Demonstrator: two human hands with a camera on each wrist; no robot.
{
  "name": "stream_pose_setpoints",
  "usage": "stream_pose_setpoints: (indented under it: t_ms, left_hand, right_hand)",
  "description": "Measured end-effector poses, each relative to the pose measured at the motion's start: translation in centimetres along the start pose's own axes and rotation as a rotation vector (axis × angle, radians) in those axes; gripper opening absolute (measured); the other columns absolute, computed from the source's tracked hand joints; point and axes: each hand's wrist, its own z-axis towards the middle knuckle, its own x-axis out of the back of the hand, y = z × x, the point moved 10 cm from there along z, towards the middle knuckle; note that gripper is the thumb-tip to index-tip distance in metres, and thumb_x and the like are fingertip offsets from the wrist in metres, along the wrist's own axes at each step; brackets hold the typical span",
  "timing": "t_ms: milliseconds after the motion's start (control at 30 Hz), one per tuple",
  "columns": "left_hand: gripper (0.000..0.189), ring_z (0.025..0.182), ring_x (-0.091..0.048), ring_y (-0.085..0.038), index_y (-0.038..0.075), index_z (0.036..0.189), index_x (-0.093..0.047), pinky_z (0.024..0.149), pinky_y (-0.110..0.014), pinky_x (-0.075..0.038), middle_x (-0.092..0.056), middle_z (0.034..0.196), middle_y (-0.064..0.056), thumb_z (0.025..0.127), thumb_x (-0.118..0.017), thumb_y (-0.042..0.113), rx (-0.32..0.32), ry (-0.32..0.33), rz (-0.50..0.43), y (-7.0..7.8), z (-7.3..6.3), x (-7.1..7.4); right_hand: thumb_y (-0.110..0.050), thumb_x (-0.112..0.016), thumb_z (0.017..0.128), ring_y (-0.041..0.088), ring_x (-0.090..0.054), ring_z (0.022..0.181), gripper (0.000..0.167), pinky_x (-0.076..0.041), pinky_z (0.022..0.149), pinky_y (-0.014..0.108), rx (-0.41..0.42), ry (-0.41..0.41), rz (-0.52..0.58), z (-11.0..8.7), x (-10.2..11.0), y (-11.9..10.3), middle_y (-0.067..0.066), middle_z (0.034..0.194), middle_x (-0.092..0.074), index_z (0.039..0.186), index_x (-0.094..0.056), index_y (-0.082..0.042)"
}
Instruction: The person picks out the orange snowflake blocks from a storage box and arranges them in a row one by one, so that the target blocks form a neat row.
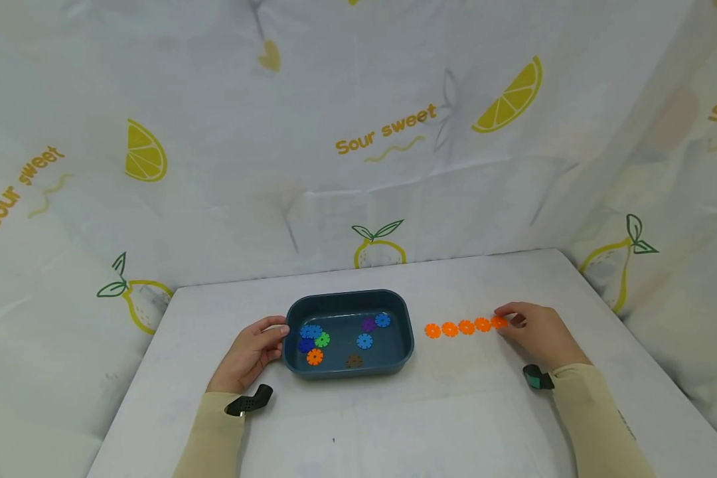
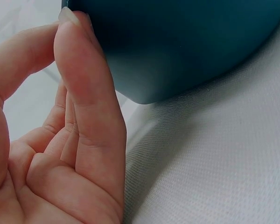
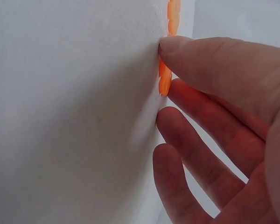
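My left hand (image 1: 249, 350) pinches the left rim of a dark blue plastic tray (image 1: 349, 373) between thumb and fingers; the tray's outer wall (image 2: 186, 51) shows close up in the left wrist view. Several orange notched plastic discs (image 1: 450, 329) lie in a row on the table right of the tray. At the row's right end, my right hand (image 1: 538, 332) holds the last orange disc (image 1: 499, 322) between thumb and forefinger, partly covering it. In the right wrist view the thumb lies across this orange disc (image 3: 164, 85), seen edge-on, while the other fingers curve loosely near the table.
Inside the tray lie loose discs: a green one (image 1: 322, 340), an orange one (image 1: 315, 357), a brown one (image 1: 354, 360), a purple one (image 1: 368, 324) and several blue ones (image 1: 364, 341). A printed white cloth (image 1: 245, 219) hangs behind the white table (image 1: 394, 425).
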Motion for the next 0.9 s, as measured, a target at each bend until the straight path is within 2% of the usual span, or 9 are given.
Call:
stream_pose_setpoints:
  t_ms: [200, 367, 533, 900]
  left_hand:
    - [0.046, 0.075, -0.063, -0.010, 0.006, 0.141, -0.056, 0.071, -0.019, -0.058, -0.072, 0.092, 0.002, 0.103, -0.076, 0.022, 0.015, 0.015, -0.013, -0.21, 0.13, 0.06]
    - [0.047, 0.076, -0.063, -0.010, 0.006, 0.142, -0.056, 0.071, -0.019, -0.058, -0.071, 0.092, 0.003, 0.103, -0.076, 0.024, 0.013, 0.007, -0.009, -0.13, 0.24, -0.03]
    - [0.046, 0.074, -0.063, -0.010, 0.006, 0.142, -0.055, 0.070, -0.019, -0.058, -0.071, 0.091, 0.002, 0.104, -0.075, 0.023, 0.015, 0.005, -0.017, -0.14, 0.16, 0.03]
    - [0.043, 0.074, -0.063, -0.008, 0.006, 0.139, -0.056, 0.069, -0.019, -0.058, -0.072, 0.091, 0.003, 0.104, -0.075, 0.020, 0.007, -0.006, -0.034, -0.28, 0.38, 0.16]
  right_hand:
    - [-0.021, -0.081, 0.097, 0.031, -0.069, 0.101, 0.029, -0.057, 0.086, 0.047, 0.007, 0.001, 0.002, -0.01, 0.08, 0.22, 0.013, 0.113, -0.078, 0.124, -0.078, -0.015]
    - [-0.022, -0.081, 0.097, 0.031, -0.070, 0.101, 0.028, -0.057, 0.085, 0.044, -0.002, 0.001, 0.009, 0.02, 0.14, 0.50, 0.013, 0.113, -0.078, 0.124, -0.078, -0.015]
    - [-0.021, -0.080, 0.098, 0.032, -0.069, 0.102, 0.026, -0.058, 0.086, 0.046, -0.004, -0.001, 0.025, 0.06, 0.14, 0.64, 0.015, 0.115, -0.077, 0.123, -0.078, -0.015]
    - [-0.022, -0.081, 0.096, 0.029, -0.070, 0.099, 0.025, -0.055, 0.084, 0.040, 0.026, 0.008, 0.012, 0.22, 0.31, 0.27, 0.012, 0.112, -0.079, 0.120, -0.079, -0.016]
